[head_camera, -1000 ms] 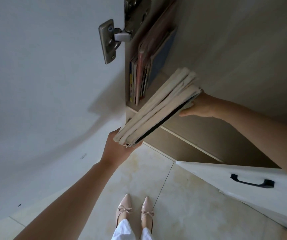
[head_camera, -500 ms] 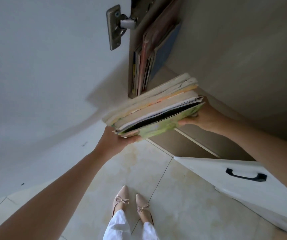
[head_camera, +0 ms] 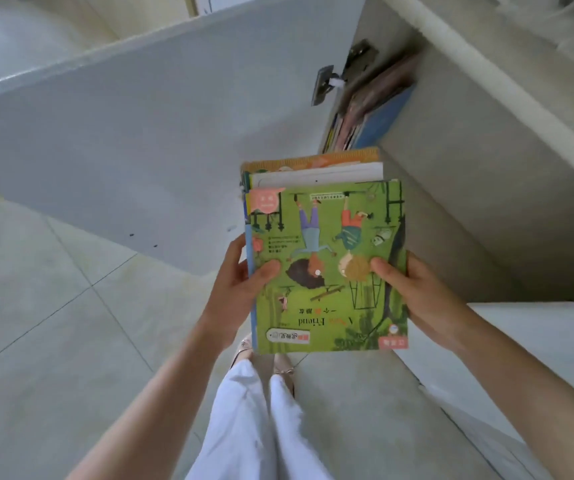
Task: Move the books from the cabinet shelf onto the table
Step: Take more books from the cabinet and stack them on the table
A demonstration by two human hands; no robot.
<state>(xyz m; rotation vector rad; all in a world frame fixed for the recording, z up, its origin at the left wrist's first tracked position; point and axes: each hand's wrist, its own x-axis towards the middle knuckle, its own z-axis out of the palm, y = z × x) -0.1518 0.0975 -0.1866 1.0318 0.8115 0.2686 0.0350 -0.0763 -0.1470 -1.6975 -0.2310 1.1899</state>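
I hold a flat stack of picture books (head_camera: 327, 237) in front of me, a green cover on top, upside down to my view. My left hand (head_camera: 237, 292) grips its left edge with the thumb on the cover. My right hand (head_camera: 413, 296) grips the right edge, thumb on top too. More books (head_camera: 368, 116) still stand upright on the cabinet shelf beyond the stack, against the shelf's left side. No table is in view.
The open white cabinet door (head_camera: 147, 140) stands to my left, its hinge (head_camera: 325, 86) near the shelf. A white drawer front (head_camera: 535, 344) juts out at the lower right. My feet and white trousers (head_camera: 257, 417) are on the tiled floor (head_camera: 53, 341).
The stack has come out of the cabinet and turned flat, cover up, now held low in front of me. The view has tilted downward and back from the shelf.
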